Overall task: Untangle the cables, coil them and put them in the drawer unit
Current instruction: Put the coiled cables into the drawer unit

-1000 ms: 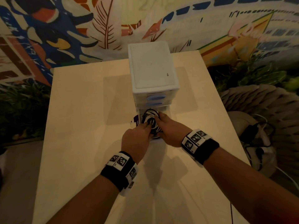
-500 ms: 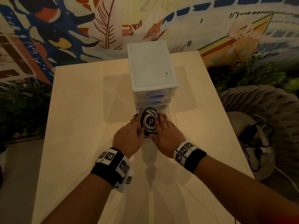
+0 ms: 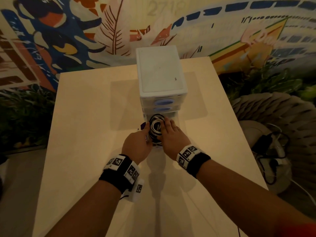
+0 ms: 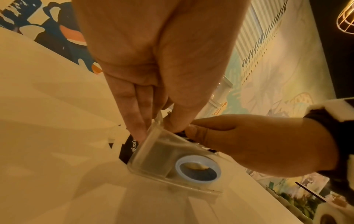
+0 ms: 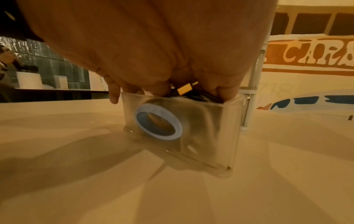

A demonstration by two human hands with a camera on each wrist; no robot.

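A white drawer unit (image 3: 160, 74) stands mid-table with its clear bottom drawer (image 3: 157, 146) pulled out toward me. Coiled black and white cables (image 3: 156, 128) lie inside it; a yellow plug (image 5: 184, 89) sticks up among them. My left hand (image 3: 136, 144) pinches the drawer's (image 4: 162, 159) left wall, fingers (image 4: 138, 128) outside and thumb inside. My right hand (image 3: 172, 134) reaches over the right side, its straight fingers pressing on the cables. The drawer's front (image 5: 201, 128) carries a blue ring handle (image 5: 159, 122).
A dark purple card or packet (image 3: 142, 125) lies against the drawer's left side. The two upper drawers (image 3: 163, 102) are shut. The pale table (image 3: 89, 134) ends at the left and right edges; a wicker seat with a charger and cords (image 3: 268, 147) stands to the right.
Both hands have come off the top of the coil, where their fingers were curled over it, and now lie along either side. The cables stay in the drawer.
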